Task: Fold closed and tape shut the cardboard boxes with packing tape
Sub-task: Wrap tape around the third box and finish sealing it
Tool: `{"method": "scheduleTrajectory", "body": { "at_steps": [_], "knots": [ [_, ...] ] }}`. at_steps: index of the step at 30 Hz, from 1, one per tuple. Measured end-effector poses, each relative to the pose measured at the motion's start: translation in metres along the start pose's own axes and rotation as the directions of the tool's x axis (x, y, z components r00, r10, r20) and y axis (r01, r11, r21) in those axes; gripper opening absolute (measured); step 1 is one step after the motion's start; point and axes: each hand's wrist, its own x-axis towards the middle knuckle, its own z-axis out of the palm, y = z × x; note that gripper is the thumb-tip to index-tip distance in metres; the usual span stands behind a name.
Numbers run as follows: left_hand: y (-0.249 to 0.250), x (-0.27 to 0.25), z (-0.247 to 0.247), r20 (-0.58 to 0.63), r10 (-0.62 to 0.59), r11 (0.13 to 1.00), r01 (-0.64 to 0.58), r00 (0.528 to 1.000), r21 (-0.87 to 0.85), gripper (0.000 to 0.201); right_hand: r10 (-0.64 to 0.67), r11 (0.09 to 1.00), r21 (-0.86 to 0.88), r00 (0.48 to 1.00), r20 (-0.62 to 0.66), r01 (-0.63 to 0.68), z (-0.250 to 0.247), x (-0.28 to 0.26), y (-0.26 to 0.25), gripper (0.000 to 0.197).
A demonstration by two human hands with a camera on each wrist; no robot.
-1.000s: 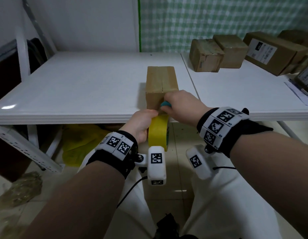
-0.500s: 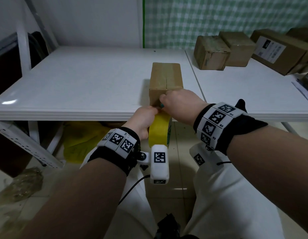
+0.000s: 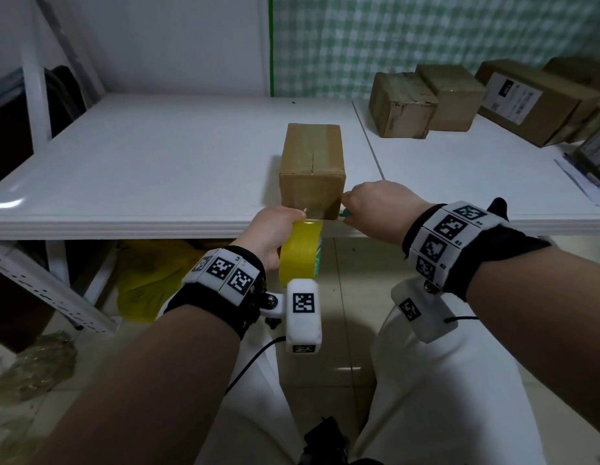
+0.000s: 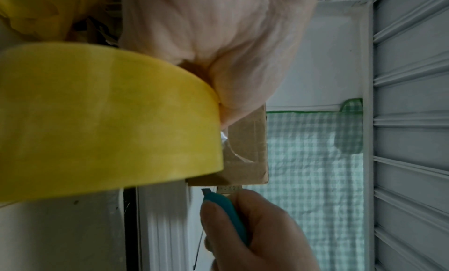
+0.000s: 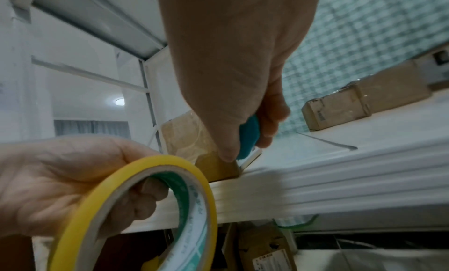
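A closed cardboard box (image 3: 312, 162) stands at the front edge of the white table (image 3: 157, 169), clear tape running over its top seam and down its near face (image 4: 245, 154). My left hand (image 3: 275, 229) grips a yellow roll of packing tape (image 3: 300, 253) just below the table edge, fingers through its core (image 5: 143, 194). My right hand (image 3: 375, 206) holds a teal utility knife (image 4: 228, 208) at the box's lower right corner, its blade tip (image 5: 250, 158) near the table edge.
Several other cardboard boxes (image 3: 426, 102) sit at the back right of the table, some with labels (image 3: 513, 95). Papers (image 3: 584, 182) lie at the right edge. A yellow bag (image 3: 147, 276) and more boxes (image 5: 262, 252) lie under the table.
My right hand with the knife has moved from the box's near face, above the tape roll, to the right, past the box's lower right corner. The left hand keeps the roll.
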Motion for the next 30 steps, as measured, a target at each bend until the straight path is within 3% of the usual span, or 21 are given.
{"method": "scheduleTrajectory", "body": {
  "at_steps": [5,9,15,20,24,30],
  "knots": [
    [0.004,-0.001,-0.003,0.014,-0.01,0.998,0.009,1.0,0.068,0.004,0.134,0.934,0.335,0.991,-0.009,-0.124,0.008,-0.005,-0.001,0.021],
    [0.011,-0.003,-0.006,0.014,-0.026,0.988,0.023,1.0,0.151,0.002,0.203,0.698,0.698,0.979,0.022,-0.16,0.016,-0.011,-0.001,0.025],
    [0.016,-0.003,-0.007,0.021,-0.005,0.956,-0.001,1.0,0.294,0.016,0.254,0.451,0.867,0.962,0.102,-0.211,0.013,-0.017,-0.006,0.015],
    [0.017,-0.002,-0.006,0.058,0.039,0.925,-0.057,0.998,0.375,0.01,0.236,0.465,0.874,0.971,0.03,-0.14,0.013,-0.012,-0.014,0.027],
    [0.019,-0.003,-0.006,0.09,0.038,0.917,-0.071,0.995,0.393,0.012,0.239,0.489,0.87,0.969,-0.064,-0.063,0.017,-0.008,-0.018,0.02],
    [0.022,-0.003,-0.008,0.121,0.013,0.902,-0.064,0.993,0.427,0.011,0.264,0.443,0.895,0.962,-0.071,-0.055,0.022,-0.003,-0.023,0.032]
  ]
}}
